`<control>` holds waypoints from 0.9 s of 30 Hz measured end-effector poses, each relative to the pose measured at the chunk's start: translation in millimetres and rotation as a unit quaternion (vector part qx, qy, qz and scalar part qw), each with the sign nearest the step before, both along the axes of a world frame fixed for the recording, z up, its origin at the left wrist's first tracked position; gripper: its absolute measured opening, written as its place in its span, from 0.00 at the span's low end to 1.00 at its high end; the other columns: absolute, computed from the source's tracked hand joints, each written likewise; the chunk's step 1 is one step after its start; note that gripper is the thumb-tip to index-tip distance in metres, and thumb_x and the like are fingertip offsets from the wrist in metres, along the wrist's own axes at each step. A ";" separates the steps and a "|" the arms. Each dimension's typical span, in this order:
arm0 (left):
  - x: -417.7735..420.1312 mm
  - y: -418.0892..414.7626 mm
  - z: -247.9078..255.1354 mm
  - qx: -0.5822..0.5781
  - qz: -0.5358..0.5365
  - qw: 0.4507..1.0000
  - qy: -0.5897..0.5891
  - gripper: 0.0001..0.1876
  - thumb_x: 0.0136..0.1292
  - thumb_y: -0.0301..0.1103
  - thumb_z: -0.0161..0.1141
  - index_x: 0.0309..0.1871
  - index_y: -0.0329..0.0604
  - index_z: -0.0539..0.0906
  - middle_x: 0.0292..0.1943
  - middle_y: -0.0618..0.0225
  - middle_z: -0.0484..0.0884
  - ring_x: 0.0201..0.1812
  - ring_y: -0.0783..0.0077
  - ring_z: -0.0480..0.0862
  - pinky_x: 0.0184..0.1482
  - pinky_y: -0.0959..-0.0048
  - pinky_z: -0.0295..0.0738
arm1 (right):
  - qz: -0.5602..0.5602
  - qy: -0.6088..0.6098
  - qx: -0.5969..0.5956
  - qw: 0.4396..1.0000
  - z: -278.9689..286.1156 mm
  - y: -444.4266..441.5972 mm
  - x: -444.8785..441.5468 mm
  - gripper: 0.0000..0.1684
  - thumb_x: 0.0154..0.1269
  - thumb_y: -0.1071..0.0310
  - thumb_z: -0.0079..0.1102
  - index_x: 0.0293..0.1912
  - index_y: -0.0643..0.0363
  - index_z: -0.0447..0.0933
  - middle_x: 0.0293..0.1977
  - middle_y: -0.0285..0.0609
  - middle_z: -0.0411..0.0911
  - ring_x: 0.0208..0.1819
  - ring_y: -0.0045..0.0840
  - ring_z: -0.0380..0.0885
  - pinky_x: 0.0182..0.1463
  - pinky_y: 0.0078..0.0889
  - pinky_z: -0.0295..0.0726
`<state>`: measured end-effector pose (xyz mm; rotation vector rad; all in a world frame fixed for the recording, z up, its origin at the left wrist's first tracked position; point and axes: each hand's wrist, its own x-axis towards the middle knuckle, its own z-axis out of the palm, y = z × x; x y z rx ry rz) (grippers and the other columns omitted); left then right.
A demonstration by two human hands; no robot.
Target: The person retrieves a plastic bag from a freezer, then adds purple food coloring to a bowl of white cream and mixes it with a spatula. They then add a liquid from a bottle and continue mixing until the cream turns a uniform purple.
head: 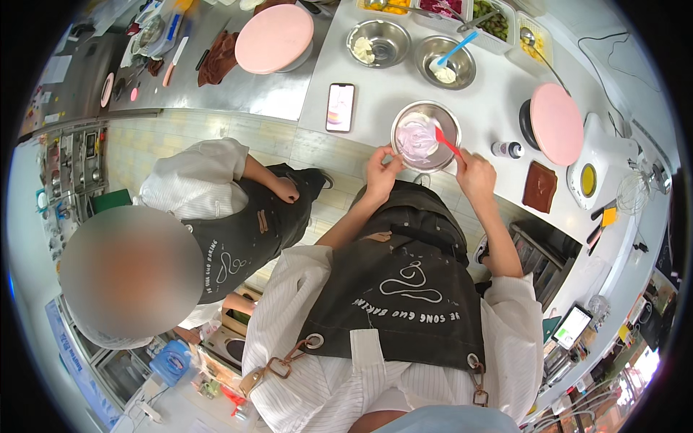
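A stainless steel mixing bowl (453, 120) sits at the table's near edge, with pale lilac cream (416, 136) inside. My left hand (383, 169) grips the bowl's near left rim between thumb and fingers. In my right hand (476, 176) is the handle of a red spatula (446, 142). The spatula's head is down in the cream at the bowl's right side, where some white streaks show. Left of the bowl lies a smartphone (340, 107) with a lit screen. A small bottle (507, 150) with a printed label lies to the right.
Behind are two steel bowls, one (387, 35) with white cream and another (466, 73) with a blue-handled spatula (457, 48). Pink cake turntables (557, 124) (275, 39), a folded brown cloth (540, 187) and a kitchen scale (582, 181) stand around. A co-worker in an apron (243, 238) is at my left.
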<state>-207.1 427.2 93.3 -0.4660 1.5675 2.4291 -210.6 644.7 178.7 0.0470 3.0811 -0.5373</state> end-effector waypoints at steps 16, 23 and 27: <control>7.4 1.9 -8.2 0.010 -0.035 0.999 -0.030 0.03 0.68 0.25 0.59 0.41 0.40 0.75 0.43 0.69 0.79 0.44 0.76 0.81 0.48 0.71 0.82 | 0.034 0.008 -0.098 0.995 -29.0 -11.5 6.7 0.09 0.61 0.66 0.63 0.41 0.54 0.85 0.23 0.50 0.79 0.26 0.46 0.79 0.32 0.47 0.78; -7.1 9.1 -31.9 0.053 0.012 0.992 -0.110 0.03 0.68 0.24 0.59 0.40 0.39 0.76 0.41 0.69 0.77 0.41 0.77 0.80 0.48 0.72 0.84 | -0.011 0.094 -0.188 0.978 -22.6 8.6 16.6 0.15 0.65 0.68 0.64 0.52 0.55 0.83 0.48 0.45 0.75 0.42 0.34 0.76 0.44 0.34 0.77; -10.2 15.3 -49.4 0.085 0.034 0.989 -0.115 0.10 0.70 0.27 0.58 0.52 0.41 0.74 0.50 0.65 0.78 0.49 0.70 0.81 0.56 0.66 0.79 | -0.056 0.182 -0.219 0.957 -9.6 5.4 54.3 0.15 0.66 0.72 0.61 0.53 0.55 0.82 0.53 0.46 0.72 0.48 0.33 0.74 0.51 0.32 0.76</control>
